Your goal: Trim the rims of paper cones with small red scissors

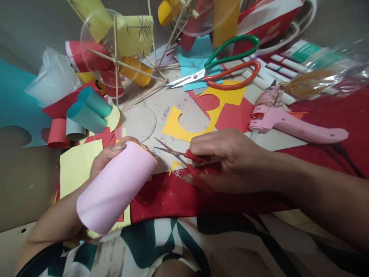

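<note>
A pink paper tube point(117, 188) lies tilted in my left hand point(105, 156), whose fingers wrap round it from behind and are partly hidden by it. An orange edge shows at the tube's upper right end. My right hand point(230, 161) grips the red handles of small scissors point(198, 169), fingers through the loops. The scissors' blades are parted and point left, just short of the tube's end. Beneath the blades lies a small yellow paper scrap point(175, 166).
Large scissors point(198, 77) with green and orange handles lie behind cut yellow paper point(187, 130). A pink glue gun point(300, 125) rests at right, near markers point(284, 67). Coloured paper tubes point(86, 115) and a stick-and-plastic structure point(115, 61) stand at left.
</note>
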A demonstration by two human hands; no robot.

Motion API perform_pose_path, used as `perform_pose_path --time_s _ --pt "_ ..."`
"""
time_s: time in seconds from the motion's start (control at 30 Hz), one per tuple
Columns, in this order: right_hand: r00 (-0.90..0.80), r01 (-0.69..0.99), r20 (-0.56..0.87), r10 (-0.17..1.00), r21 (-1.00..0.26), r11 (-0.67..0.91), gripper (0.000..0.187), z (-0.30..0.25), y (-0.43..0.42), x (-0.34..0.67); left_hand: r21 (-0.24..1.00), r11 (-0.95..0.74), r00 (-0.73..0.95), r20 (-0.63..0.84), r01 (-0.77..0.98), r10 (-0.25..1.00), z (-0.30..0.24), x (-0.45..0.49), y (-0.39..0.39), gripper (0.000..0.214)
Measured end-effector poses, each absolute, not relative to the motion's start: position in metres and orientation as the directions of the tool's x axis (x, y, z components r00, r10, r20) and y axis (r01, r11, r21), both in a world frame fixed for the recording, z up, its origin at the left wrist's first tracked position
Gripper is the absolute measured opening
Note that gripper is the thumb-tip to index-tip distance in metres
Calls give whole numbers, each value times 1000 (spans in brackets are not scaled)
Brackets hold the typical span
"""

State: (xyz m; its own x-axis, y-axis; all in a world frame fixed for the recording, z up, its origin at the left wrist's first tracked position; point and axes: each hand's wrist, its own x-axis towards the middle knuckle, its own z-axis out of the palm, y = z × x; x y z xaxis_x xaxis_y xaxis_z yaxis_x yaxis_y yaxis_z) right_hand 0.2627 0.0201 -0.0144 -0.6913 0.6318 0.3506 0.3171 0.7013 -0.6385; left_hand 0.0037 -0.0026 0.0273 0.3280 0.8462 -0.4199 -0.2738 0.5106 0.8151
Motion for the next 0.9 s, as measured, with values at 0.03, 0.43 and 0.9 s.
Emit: perform_pose_path --time_s 0.03,0.43,0.9 --pt "-700 314 343 627 -640 701 31 -15 19 262 809 519 338 -424 -276 840 26 4 -3 11" --pt "-747 346 215 630 -682 644 22 -16 16 254 794 551 366 -448 -256 815 23 18 -5 14" --pt "-715 304 285 638 -696 651 25 -20 15 251 804 541 424 -414 -245 806 15 15 -3 29"
